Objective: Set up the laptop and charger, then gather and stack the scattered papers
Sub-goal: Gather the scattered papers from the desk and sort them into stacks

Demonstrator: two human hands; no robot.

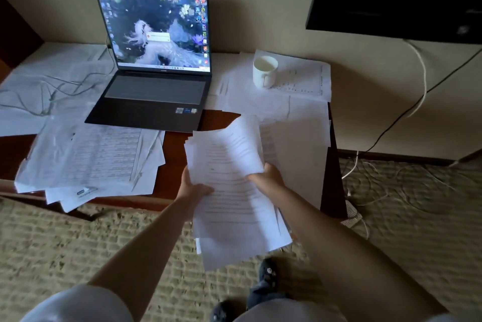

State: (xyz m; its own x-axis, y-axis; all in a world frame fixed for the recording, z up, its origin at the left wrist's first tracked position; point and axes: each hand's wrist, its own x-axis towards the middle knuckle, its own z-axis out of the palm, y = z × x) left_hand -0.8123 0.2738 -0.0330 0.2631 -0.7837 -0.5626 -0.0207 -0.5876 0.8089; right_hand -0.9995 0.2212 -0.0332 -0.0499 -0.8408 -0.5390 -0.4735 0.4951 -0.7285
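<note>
Two parts make up this job, and the head view suggests the first is largely done: the laptop [154, 66] sits open on the surface [177, 144] with its screen lit, and a pale charger cable [65, 86] runs from its left edge across the sheets there; whether it reaches a socket cannot be seen.

Gathering is under way. The left hand [194, 187] has its grip clenched on the near left edge of a stack of papers [232, 191], which is held in the air over the front edge of the surface. The right hand [268, 176] pinches the right side of the stack, where the top sheets curl upward.

Plenty is left. A loose pile [88, 160] lies at the front left, some sheets overhanging the edge. More sheets lie under the cable at the far left, and others spread over the right side, one set pinned under a white mug [264, 71], which will probably need lifting first. I judge the task roughly half done.
</note>
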